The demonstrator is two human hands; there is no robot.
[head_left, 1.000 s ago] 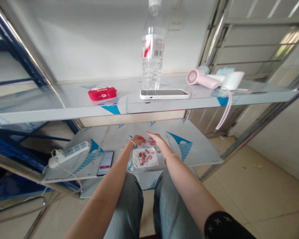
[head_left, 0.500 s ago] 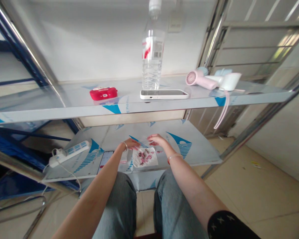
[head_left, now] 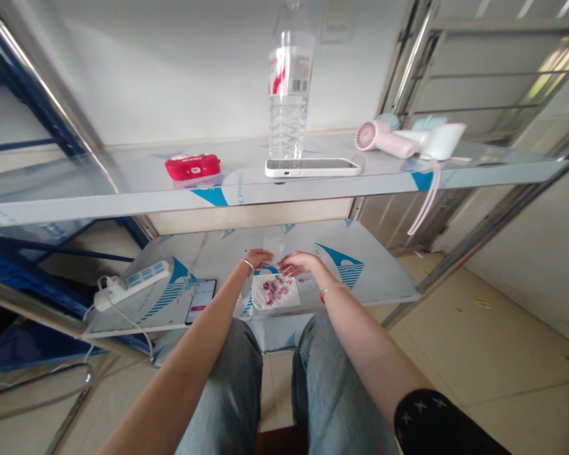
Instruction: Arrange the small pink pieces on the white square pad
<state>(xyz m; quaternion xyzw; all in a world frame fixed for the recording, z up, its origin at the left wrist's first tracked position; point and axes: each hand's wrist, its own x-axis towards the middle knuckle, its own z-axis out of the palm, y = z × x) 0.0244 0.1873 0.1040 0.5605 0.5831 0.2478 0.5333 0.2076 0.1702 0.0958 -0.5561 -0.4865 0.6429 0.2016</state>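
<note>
A white tissue (head_left: 260,303) lies on the lower shelf with many small pink and dark red beads (head_left: 275,292) spread over it. My left hand (head_left: 258,258) is just beyond the tissue's far edge, thumb and fingers drawn together. Close by on the right, my right hand (head_left: 298,262) bends its fingers inward toward the left one. Anything pinched between the fingertips is too small to see. Some more beads (head_left: 303,280) lie right of the tissue. Behind the hands there is a clear plastic piece (head_left: 274,242), perhaps a bag.
A phone (head_left: 201,302) and a power strip (head_left: 133,284) with a cable lie left on the lower shelf. Above, the upper shelf (head_left: 142,205) holds a red case (head_left: 193,167), a water bottle (head_left: 289,101), another phone (head_left: 313,168) and a pink handheld fan (head_left: 384,139).
My left hand has moved away from over the beads, farther back and to the right. Both hands are now closer together. The view has tilted slightly down.
</note>
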